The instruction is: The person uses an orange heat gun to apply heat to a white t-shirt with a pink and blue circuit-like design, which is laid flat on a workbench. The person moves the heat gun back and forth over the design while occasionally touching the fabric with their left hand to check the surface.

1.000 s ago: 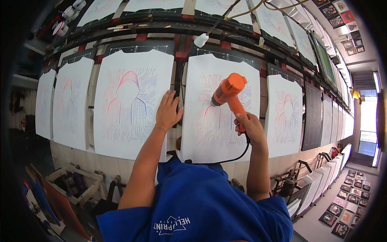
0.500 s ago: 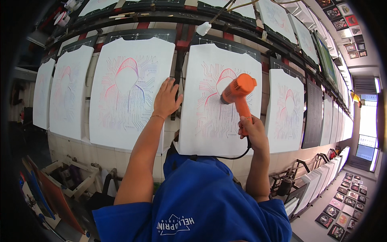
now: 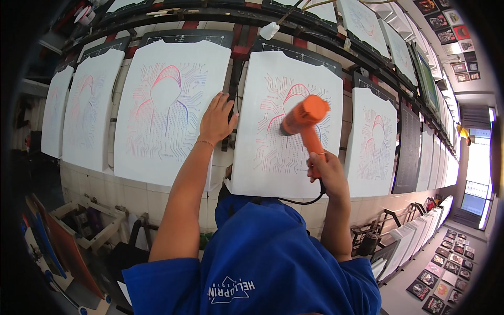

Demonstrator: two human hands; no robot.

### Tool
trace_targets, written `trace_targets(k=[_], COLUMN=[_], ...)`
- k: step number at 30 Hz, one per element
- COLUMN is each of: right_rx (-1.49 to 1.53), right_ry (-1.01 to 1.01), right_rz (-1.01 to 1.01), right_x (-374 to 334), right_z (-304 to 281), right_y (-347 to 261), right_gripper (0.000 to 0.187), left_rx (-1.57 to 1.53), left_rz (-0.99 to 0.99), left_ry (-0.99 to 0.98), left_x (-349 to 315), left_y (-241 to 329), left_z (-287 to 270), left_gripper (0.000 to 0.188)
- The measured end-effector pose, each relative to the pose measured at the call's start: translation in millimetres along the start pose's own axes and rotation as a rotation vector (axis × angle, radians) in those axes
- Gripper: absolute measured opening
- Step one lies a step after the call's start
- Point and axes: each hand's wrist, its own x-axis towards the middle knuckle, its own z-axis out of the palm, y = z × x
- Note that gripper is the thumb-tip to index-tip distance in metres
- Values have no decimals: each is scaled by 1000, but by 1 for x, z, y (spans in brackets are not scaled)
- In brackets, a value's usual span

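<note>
Garment: one shirt (image 3: 260,247), saturated royal blue, short-sleeved, of plain cloth, with soft creases across the front. The left sleeve (image 3: 160,281) and the right sleeve (image 3: 362,286) match the body in colour and end on the upper arms. Marking: one white print (image 3: 230,291) on the left of the chest, block lettering with an angular, peaked line outline (upside down from this view). Left wrist: one thin bracelet (image 3: 205,142), fine detail too small to tell. Left hand (image 3: 216,119) and right hand (image 3: 328,168): both bare.

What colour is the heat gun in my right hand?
The heat gun is orange with a dark nozzle, best seen in the head view.
</note>
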Motion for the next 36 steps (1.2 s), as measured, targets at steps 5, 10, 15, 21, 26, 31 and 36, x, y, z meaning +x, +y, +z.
trace_targets(k=[5, 10, 15, 21, 26, 31, 36], right_rx=[20, 23, 19, 43, 13, 5, 3], right_ry=[30, -115, -74, 18, -61, -23, -89], right_rz=[8, 49, 38, 49, 65, 76, 72], right_x=[-11, -10, -17, -35, -37, -44, -46], right_z=[-3, 23, 9, -8, 4, -12, -4], right_y=[1, 2, 16, 18, 16, 26, 24], right_gripper=[30, 32, 32, 34, 30, 31, 31], left_rx=[-1, 2, 5, 1, -22, -6, -9], left_rz=[9, 16, 5, 8, 6, 19, 21], left_ry=[13, 15, 7, 1, -1, 24, 33], left_x=[-1, 0, -1, 0, -1, -2, -3], left_y=[1, 1, 1, -1, 0, -2, 0], left_z=[1, 2, 3, 3, 2, 5, 4], left_gripper=[44, 44, 44, 44, 45, 45, 44])
